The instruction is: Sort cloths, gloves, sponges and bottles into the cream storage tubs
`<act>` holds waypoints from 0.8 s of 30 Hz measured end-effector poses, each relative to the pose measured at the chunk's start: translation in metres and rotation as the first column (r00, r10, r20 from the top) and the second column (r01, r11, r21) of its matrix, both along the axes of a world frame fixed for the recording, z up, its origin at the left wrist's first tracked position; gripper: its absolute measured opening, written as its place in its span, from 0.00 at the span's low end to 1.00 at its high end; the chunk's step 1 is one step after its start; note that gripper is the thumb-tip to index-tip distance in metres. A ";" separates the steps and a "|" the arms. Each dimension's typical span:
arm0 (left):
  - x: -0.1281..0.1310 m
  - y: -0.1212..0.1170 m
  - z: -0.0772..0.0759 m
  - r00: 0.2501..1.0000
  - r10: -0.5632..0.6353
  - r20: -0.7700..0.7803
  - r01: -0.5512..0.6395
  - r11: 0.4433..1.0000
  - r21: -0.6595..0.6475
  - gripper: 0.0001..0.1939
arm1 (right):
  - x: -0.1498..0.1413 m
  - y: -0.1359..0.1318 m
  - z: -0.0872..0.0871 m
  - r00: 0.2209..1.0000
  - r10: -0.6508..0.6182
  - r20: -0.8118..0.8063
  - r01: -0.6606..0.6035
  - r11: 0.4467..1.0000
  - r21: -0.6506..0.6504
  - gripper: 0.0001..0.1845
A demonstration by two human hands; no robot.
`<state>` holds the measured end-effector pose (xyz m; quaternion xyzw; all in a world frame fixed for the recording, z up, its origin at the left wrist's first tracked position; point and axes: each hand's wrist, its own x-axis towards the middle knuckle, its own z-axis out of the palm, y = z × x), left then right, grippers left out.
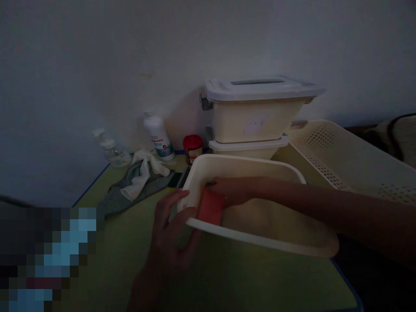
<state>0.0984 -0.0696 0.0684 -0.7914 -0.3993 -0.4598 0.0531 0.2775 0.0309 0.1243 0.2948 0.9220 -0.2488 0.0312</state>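
Observation:
A cream plastic bin (253,240) without a lid sits tilted on the green tabletop. At its left end, my left hand (173,232) grips the rim, with the fingers over the edge and the thumb low on the near side. My right hand (232,190) reaches into the bin from the right. Its fingers press a red cloth (211,208) against the inner left wall. The fingertips are partly hidden by shadow and the cloth.
Behind the bin stand stacked lidded boxes (253,117). A perforated basket (351,156) lies to the right. At the back left are a white bottle (158,136), a red-lidded jar (193,149), a clear pump bottle (115,154), white gloves (139,175) and a grey mesh cloth (123,199).

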 end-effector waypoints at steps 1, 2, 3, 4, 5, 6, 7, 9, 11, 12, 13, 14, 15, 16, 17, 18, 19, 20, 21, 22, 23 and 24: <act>0.000 0.001 -0.001 1.000 -0.007 0.009 0.006 1.000 0.006 0.16 | 0.002 -0.002 0.006 0.999 0.040 0.016 -0.039 0.999 -0.023 0.08; 0.000 0.001 -0.002 1.000 -0.013 0.016 0.013 1.000 0.011 0.17 | 0.005 -0.004 0.014 0.996 0.077 0.045 -0.075 0.996 -0.042 0.09; 0.000 0.001 -0.003 1.000 -0.018 0.025 0.018 1.000 0.018 0.17 | 0.009 -0.008 0.021 0.992 0.096 0.076 -0.092 0.994 -0.050 0.11; 0.000 0.001 -0.004 0.999 -0.023 0.036 0.022 1.000 0.022 0.17 | 0.013 -0.012 0.029 0.990 0.086 0.110 -0.082 0.996 -0.035 0.13; 0.000 0.000 -0.006 0.998 -0.025 0.051 0.024 0.999 0.021 0.18 | 0.017 -0.017 0.036 0.989 0.060 0.133 -0.061 0.998 0.003 0.16; 0.000 0.000 -0.006 0.997 -0.027 0.066 0.027 1.000 0.012 0.19 | 0.021 -0.024 0.043 0.989 0.027 0.143 -0.037 0.997 0.063 0.18; 0.000 -0.001 -0.007 0.996 -0.028 0.083 0.029 1.000 -0.002 0.20 | 0.025 -0.031 0.050 0.991 -0.005 0.135 -0.013 0.991 0.135 0.19; 0.000 -0.003 -0.006 0.992 -0.032 0.123 0.035 0.999 -0.022 0.22 | 0.030 -0.048 0.060 0.996 -0.049 0.078 0.026 0.962 0.272 0.19; 0.000 -0.005 -0.003 0.984 -0.038 0.176 0.044 0.999 -0.029 0.23 | 0.032 -0.066 0.066 0.997 -0.082 0.009 0.073 0.927 0.368 0.17; -0.001 -0.006 -0.002 0.978 -0.039 0.204 0.046 0.998 -0.031 0.22 | 0.031 -0.075 0.067 0.995 -0.094 -0.018 0.093 0.911 0.402 0.16; -0.002 -0.007 0.000 0.973 -0.036 0.229 0.046 0.998 -0.037 0.21 | 0.029 -0.084 0.068 0.994 -0.100 -0.039 0.107 0.896 0.432 0.14; -0.004 -0.007 0.002 0.968 -0.029 0.249 0.042 0.998 -0.048 0.20 | 0.026 -0.093 0.068 0.994 -0.098 -0.053 0.112 0.883 0.456 0.13; -0.006 -0.008 0.003 0.965 -0.017 0.263 0.035 0.997 -0.064 0.18 | 0.023 -0.102 0.067 0.994 -0.088 -0.062 0.107 0.873 0.475 0.12; -0.009 -0.008 0.004 0.963 -0.001 0.269 0.024 0.996 -0.083 0.17 | 0.018 -0.110 0.066 0.995 -0.072 -0.069 0.097 0.865 0.493 0.11; -0.013 -0.008 0.004 0.963 0.018 0.268 0.012 0.994 -0.108 0.15 | 0.012 -0.117 0.064 0.996 -0.050 -0.071 0.080 0.860 0.503 0.10; -0.018 -0.006 0.002 0.964 0.038 0.265 -0.001 0.991 -0.135 0.13 | 0.005 -0.124 0.061 0.997 -0.023 -0.074 0.058 0.859 0.509 0.10; -0.023 -0.005 0.000 0.963 0.060 0.264 -0.017 0.986 -0.163 0.12 | -0.002 -0.130 0.057 0.997 0.002 -0.075 0.036 0.860 0.509 0.09; -0.029 -0.002 -0.002 0.961 0.085 0.263 -0.034 0.981 -0.193 0.10 | -0.011 -0.135 0.051 0.997 0.024 -0.074 0.016 0.865 0.502 0.08; -0.035 0.001 -0.005 0.959 0.110 0.262 -0.051 0.974 -0.220 0.10 | -0.019 -0.139 0.044 0.997 0.041 -0.071 -0.001 0.872 0.490 0.08; -0.041 0.005 -0.009 0.955 0.135 0.264 -0.070 0.967 -0.244 0.09 | -0.029 -0.141 0.036 0.997 0.050 -0.065 -0.013 0.881 0.473 0.07; -0.047 0.010 -0.012 0.953 0.157 0.260 -0.085 0.959 -0.269 0.08 | -0.038 -0.142 0.027 0.997 0.051 -0.052 -0.022 0.892 0.451 0.07; -0.053 0.015 -0.014 0.953 0.175 0.247 -0.098 0.950 -0.296 0.08 | -0.048 -0.142 0.018 0.998 0.053 -0.044 -0.030 0.906 0.422 0.07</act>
